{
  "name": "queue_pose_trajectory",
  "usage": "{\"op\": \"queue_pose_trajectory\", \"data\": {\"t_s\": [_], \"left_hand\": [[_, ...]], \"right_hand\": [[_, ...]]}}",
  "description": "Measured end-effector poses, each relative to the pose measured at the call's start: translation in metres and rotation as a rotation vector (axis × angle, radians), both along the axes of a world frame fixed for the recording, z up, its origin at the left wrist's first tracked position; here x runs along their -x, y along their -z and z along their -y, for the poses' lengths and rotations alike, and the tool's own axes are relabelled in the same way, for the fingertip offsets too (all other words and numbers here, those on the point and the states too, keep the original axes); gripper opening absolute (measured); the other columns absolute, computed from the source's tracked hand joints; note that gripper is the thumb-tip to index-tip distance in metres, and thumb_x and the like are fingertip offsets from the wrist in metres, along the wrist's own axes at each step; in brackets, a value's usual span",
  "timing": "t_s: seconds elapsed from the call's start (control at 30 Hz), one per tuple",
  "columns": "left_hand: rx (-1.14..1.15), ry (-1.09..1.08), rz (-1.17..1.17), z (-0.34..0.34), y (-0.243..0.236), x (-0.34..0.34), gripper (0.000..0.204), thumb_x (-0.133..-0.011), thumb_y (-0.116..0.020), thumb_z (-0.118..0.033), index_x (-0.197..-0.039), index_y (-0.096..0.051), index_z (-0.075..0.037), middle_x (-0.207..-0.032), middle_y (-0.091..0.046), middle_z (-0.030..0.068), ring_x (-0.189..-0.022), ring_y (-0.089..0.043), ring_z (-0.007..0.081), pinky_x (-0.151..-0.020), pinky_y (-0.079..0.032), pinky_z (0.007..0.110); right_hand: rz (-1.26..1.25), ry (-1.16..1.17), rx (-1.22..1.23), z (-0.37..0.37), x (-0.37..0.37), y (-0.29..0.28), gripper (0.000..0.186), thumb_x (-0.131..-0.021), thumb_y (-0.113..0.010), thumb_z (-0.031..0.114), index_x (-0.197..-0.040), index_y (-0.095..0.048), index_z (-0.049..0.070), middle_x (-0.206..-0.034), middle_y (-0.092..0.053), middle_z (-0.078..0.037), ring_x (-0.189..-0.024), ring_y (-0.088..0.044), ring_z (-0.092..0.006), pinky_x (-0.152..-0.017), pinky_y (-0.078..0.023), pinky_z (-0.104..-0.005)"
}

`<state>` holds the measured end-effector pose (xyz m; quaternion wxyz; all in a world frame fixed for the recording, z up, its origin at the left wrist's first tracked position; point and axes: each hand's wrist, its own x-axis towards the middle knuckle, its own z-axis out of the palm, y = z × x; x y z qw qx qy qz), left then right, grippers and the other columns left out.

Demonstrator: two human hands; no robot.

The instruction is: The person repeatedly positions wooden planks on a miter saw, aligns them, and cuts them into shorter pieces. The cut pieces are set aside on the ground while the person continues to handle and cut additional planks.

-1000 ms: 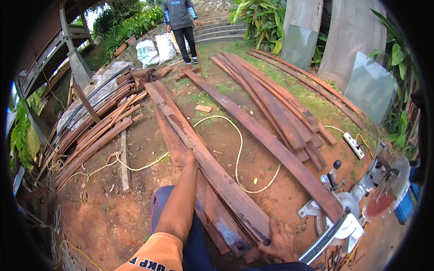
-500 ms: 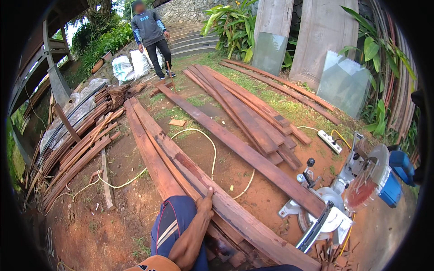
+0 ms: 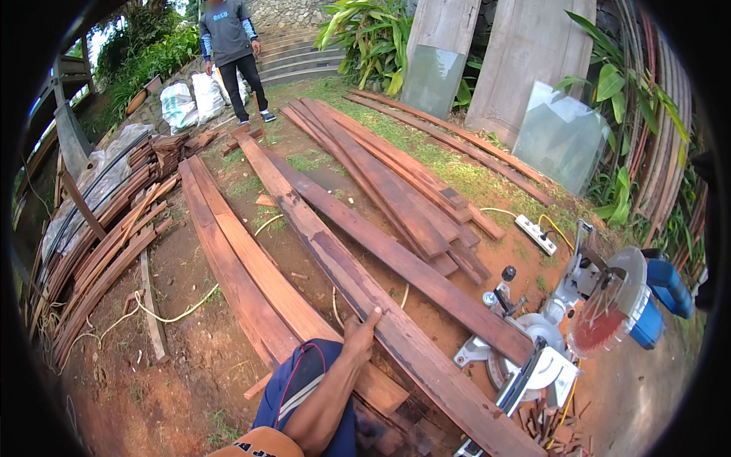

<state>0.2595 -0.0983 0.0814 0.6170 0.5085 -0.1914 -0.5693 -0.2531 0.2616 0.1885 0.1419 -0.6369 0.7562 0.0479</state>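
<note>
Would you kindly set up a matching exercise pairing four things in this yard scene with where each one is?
Things:
1. left hand
2. mitre saw
3. power strip
4. white sacks

Places:
A. at the right, blade raised
B. far back, beside the standing person
C. gripping the long plank
D. on the ground behind the saw

Pairs: 1-C, 2-A, 3-D, 4-B

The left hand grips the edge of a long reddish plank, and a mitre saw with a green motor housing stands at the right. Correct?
Not quite. The head view shows the left hand on the long reddish plank as stated, but the mitre saw at the right has a blue motor housing, not a green one.
</note>
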Motion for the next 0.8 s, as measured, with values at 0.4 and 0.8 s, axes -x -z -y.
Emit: {"op": "queue_pose_trajectory", "data": {"t_s": [0.4, 0.8], "left_hand": [[-0.037, 0.214, 0.145, 0.098, 0.030, -0.053, 0.056, -0.099, -0.079, -0.040, -0.128, -0.056, 0.002, -0.113, -0.070, 0.0143, -0.097, -0.072, 0.0275, -0.085, -0.063, 0.044], [0.704, 0.712, 1.652, 0.083, 0.006, 0.058, 0.121, -0.067, -0.097, -0.044, -0.164, -0.036, -0.004, -0.175, -0.023, 0.0229, -0.163, -0.015, 0.0431, -0.132, -0.014, 0.059]], "right_hand": [[0.138, -0.083, 0.144, 0.165, -0.017, 0.039, 0.109, -0.054, -0.092, 0.047, -0.147, -0.055, 0.005, -0.131, -0.064, -0.023, -0.125, -0.059, -0.0449, -0.108, -0.045, -0.0587], [0.144, -0.048, 0.499, 0.294, -0.019, 0.122, 0.088, -0.069, -0.094, 0.037, -0.143, -0.061, 0.003, -0.145, -0.061, -0.016, -0.134, -0.057, -0.0374, -0.117, -0.044, -0.0506]]}}
